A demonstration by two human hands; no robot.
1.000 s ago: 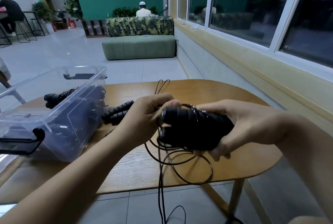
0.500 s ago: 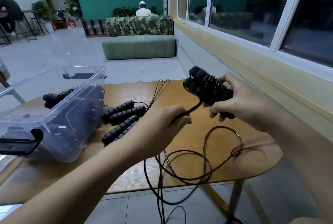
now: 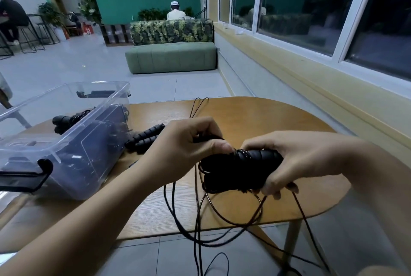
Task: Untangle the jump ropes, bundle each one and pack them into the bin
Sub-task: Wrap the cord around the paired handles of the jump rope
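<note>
Head view: right hand (image 3: 295, 160) grips the black jump-rope handles (image 3: 255, 165), left hand (image 3: 184, 149) pinches the cord (image 3: 242, 154) at their end, above the wooden worktop (image 3: 255, 118).

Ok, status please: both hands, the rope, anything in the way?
Right hand grips the paired black handles; left hand pinches cord against them. Cord mostly loose, hanging off the table edge. Second rope lies beside the clear bin, not blocking.

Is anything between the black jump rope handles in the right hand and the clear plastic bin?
Yes. The left hand, pinching the thin black cord, is between the black foam handles in the right hand and the clear plastic bin. Another black handle pair lies on the wooden table beside the bin.
</note>
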